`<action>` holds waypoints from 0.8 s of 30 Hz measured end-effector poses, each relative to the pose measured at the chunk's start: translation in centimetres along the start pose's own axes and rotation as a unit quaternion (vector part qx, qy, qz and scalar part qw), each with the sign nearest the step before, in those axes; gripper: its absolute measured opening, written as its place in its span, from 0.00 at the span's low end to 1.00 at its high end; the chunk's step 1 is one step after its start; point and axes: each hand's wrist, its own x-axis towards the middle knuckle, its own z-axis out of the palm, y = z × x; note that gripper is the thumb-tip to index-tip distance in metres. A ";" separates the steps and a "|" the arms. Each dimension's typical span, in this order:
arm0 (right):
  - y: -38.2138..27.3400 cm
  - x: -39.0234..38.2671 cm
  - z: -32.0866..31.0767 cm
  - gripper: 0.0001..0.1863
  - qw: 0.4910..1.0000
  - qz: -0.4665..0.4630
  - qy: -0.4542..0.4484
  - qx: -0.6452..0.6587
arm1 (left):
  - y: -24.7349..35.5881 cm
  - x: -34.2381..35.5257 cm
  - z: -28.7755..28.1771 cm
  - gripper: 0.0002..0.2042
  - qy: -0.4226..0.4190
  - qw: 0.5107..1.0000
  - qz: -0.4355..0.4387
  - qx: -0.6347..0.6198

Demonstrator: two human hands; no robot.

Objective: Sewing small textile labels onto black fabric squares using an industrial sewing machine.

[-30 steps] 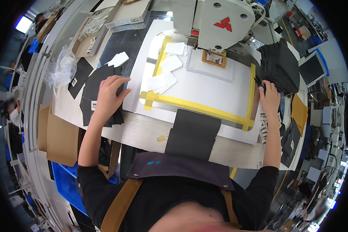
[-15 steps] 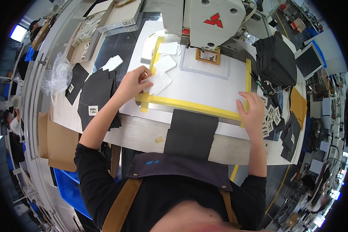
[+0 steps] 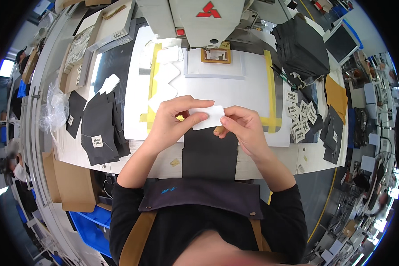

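Head: L+R grips pinch-narrow on card

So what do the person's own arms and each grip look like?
Plain black sleeves end around the elbows, leaving the forearms bare. The left grip and right grip are ungloved, five-fingered hands. No watch, ring or marking shows on either arm.

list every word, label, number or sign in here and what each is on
Wording described, not copied out.
Loose tags: two lines of dark capitals.
Tag on left dark pieces: two lines of dark capitals.
Machine: red three-pronged emblem.
Open box: dark print, too small to be sure.
Apron: blue marks, too small to read.
White card: none visible.
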 end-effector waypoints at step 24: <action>-1.0 1.1 -0.6 0.06 0.998 0.017 -0.004 0.063 | 0.4 0.6 -0.4 0.11 -0.061 0.993 0.098 -0.024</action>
